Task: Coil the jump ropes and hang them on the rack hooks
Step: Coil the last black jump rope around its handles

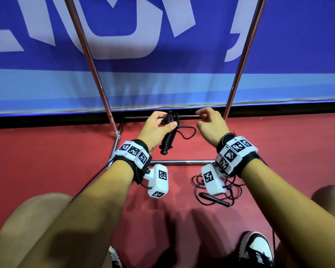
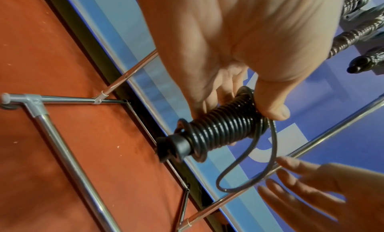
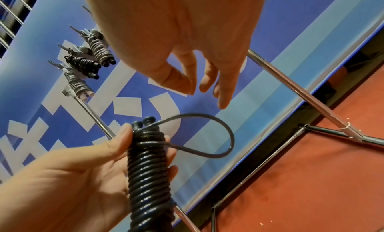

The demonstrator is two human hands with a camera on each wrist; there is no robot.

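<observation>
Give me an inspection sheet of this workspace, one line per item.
Surface: red floor, with the person crouched over it.
Job's things: coiled black jump rope, cord wound round both handles, one loose loop sticking out; uncoiled rope lying on the floor; three coiled ropes already hanging on rack hooks.
Clutter: nothing seen.
Grips: left hand holds the coiled rope, thumb pressed on the windings; right hand empty, fingers loosely curled near the loop.
Cables: thin black lead running from the left wrist camera.
Surroundings: chrome rack frame, blue banner behind it, black and white shoes.
</observation>
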